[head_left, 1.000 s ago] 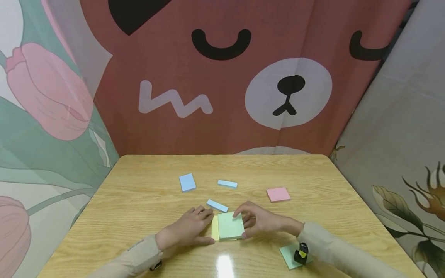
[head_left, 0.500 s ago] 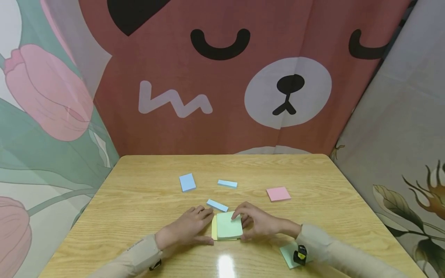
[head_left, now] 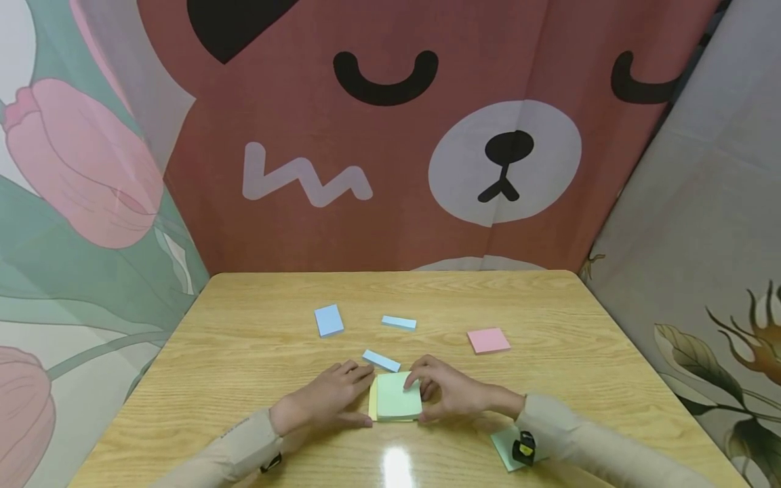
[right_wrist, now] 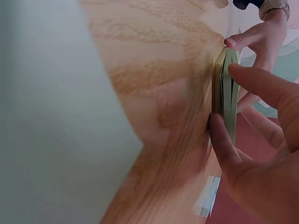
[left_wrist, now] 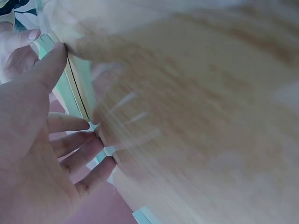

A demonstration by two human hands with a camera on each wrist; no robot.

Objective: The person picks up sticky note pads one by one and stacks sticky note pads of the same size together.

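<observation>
A light green sticky note pad (head_left: pixel 393 401) lies over a yellow sticky note pad (head_left: pixel 373 402), whose left strip shows beneath it. My right hand (head_left: pixel 454 390) holds the green pad at its right side, index finger on top and thumb at the near corner. In the right wrist view the stacked pads (right_wrist: pixel 227 93) show edge-on, with a gap between green layers. My left hand (head_left: pixel 323 398) rests on the table at the yellow pad's left side, fingers stretched toward the far corner and thumb by the near one.
A narrow light blue pad (head_left: pixel 381 360) lies just beyond the stack, another narrow blue pad (head_left: pixel 399 323) farther back. A blue pad (head_left: pixel 329 320) is back left, a pink pad (head_left: pixel 489 341) back right. Under my right forearm sits a second green pad (head_left: pixel 505 451).
My right hand has slid the green pad slightly left over the yellow one, so less yellow shows. The left hand has stayed nearly in place.
</observation>
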